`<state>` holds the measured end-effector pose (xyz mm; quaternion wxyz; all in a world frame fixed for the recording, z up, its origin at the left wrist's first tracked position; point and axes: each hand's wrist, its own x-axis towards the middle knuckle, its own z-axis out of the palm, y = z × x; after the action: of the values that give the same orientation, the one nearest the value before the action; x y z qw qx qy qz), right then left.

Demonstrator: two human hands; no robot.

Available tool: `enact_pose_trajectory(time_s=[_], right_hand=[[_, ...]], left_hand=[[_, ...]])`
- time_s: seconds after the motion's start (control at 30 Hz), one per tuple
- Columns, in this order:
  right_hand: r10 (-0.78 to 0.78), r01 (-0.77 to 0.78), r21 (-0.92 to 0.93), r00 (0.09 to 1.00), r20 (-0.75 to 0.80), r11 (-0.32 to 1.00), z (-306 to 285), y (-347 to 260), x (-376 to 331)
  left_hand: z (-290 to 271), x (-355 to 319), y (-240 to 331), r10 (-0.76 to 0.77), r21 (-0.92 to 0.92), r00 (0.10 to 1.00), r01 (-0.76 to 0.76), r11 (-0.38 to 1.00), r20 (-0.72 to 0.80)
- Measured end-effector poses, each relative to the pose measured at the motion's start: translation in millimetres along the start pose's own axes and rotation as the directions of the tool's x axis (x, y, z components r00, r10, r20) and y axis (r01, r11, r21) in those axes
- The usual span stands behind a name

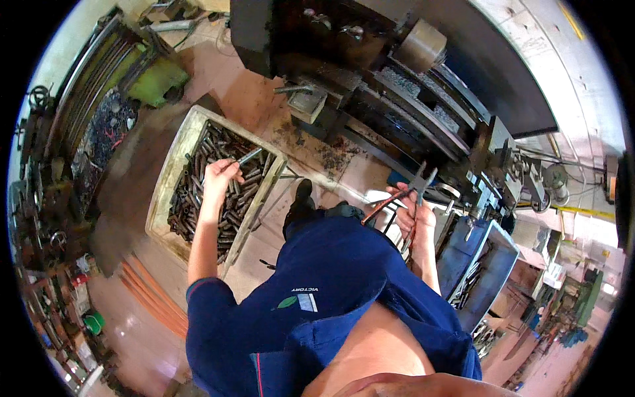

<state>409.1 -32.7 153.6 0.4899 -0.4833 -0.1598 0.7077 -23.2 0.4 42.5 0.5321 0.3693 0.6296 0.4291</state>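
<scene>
My left hand [219, 177] is closed, pinching a short, shiny metal pin [250, 157] between thumb and fingers. It hovers over a cream plastic crate [165, 177] heaped with many dark, rod-like metal pins [231, 228]. The held pin looks brighter than those below it. On the other side of my body, my right hand [418, 221] is wrapped round a pair of long pliers [419, 184] with reddish handles. Their jaws point away from me and stand apart, with nothing visible between them.
A dark lathe [403, 99] strewn with metal chips stands ahead. Close on my right is a blue bin [506, 251] of metal parts. A green machine [155, 79] stands at far left, and orange strips [152, 298] lie on the floor behind the crate.
</scene>
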Motion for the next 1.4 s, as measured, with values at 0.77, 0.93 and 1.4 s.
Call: enact_pose_trajectory(time_s=[0.77,0.93,1.4], right_hand=[[-0.213,0.180,-0.729,0.976,0.048,0.661,19.5,-14.9,-7.9],[-0.319,0.122,-0.882,0.947,-0.034,0.456,22.2,-13.8,-4.1],[-0.401,0.272,-0.378,0.858,-0.321,0.885,11.9,-14.4,44.9]], left_hand=[[250.8,-29.4,152.0,0.262,-0.131,0.758,-0.230,0.964,0.597],[255.1,-4.9,150.8,0.167,-0.117,0.693,-0.120,0.986,0.701],[261.4,26.9,103.8,0.028,-0.035,0.577,0.001,0.999,0.816]])
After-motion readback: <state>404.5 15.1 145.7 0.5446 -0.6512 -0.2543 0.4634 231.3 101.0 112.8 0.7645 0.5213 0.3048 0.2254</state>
